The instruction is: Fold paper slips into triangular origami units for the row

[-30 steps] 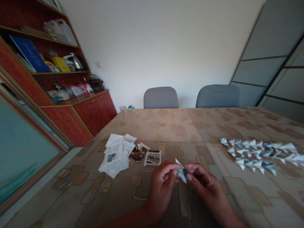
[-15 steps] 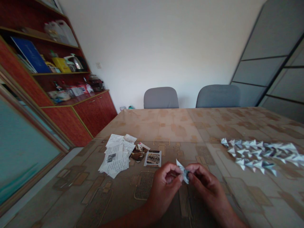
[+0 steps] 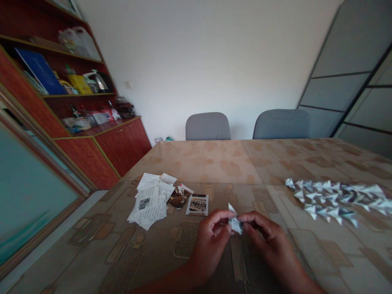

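A small folded piece of printed paper point(image 3: 235, 225) is held between both hands above the near part of the table, one white point of it sticking up. My left hand point(image 3: 212, 241) pinches its left side between thumb and fingers. On its right side, the thumb and fingertips of my right hand point(image 3: 266, 237) close on the paper. Left of the hands lie a loose pile of printed paper pieces point(image 3: 150, 204), a brown picture piece point(image 3: 179, 197) and a small paper with a dark photo point(image 3: 197, 204). Several folded paper pieces point(image 3: 337, 196) stand in rows at the right.
The patterned table point(image 3: 214, 159) stretches to two grey chairs point(image 3: 208, 125) point(image 3: 281, 123) at its far edge. A red-brown cabinet point(image 3: 119, 141) with bottles, boxes and a kettle point(image 3: 100, 81) stands at the left. Grey panels point(image 3: 339, 57) are at the right.
The folded paper has turned between the fingers and shows a broader pale face. Both hands have shifted only slightly. The papers on the table have not moved.
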A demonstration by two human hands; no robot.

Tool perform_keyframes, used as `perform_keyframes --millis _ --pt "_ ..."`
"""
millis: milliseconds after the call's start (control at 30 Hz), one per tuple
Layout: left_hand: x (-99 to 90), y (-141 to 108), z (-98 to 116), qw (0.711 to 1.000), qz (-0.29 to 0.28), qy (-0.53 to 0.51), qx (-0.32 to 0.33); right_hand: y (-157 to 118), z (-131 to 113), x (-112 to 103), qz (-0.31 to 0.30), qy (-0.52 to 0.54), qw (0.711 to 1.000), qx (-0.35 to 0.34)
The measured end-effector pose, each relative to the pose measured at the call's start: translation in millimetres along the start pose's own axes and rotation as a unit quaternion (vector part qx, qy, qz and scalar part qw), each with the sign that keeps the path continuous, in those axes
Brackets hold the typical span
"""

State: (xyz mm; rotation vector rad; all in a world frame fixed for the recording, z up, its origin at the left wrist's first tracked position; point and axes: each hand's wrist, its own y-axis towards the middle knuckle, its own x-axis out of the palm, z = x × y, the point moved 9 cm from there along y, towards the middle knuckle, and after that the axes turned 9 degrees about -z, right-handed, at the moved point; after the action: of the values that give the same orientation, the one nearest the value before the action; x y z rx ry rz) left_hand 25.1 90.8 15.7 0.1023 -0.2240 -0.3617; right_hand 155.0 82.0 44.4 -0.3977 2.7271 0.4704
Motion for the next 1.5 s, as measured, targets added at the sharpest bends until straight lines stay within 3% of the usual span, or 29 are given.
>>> perform_keyframes --millis 300,533,900,1500 --pt "-5.4 1 0 1.0 0.018 0.016 0.007 5 -10 1 -0.057 -0.085 0.994 -0.044" --pt "-5.2 1 0 1.0 0.017 0.018 0.001 6 -8 1 -0.075 -0.072 0.994 -0.044" --pt "-6.3 0 1 0.999 0.025 0.033 -0.003 5 -24 1 -0.09 -0.131 0.982 -0.104" --pt "-4.6 -1 -1 0.999 0.028 0.042 -0.014 3 -35 4 -0.079 -0.198 0.97 -0.115"
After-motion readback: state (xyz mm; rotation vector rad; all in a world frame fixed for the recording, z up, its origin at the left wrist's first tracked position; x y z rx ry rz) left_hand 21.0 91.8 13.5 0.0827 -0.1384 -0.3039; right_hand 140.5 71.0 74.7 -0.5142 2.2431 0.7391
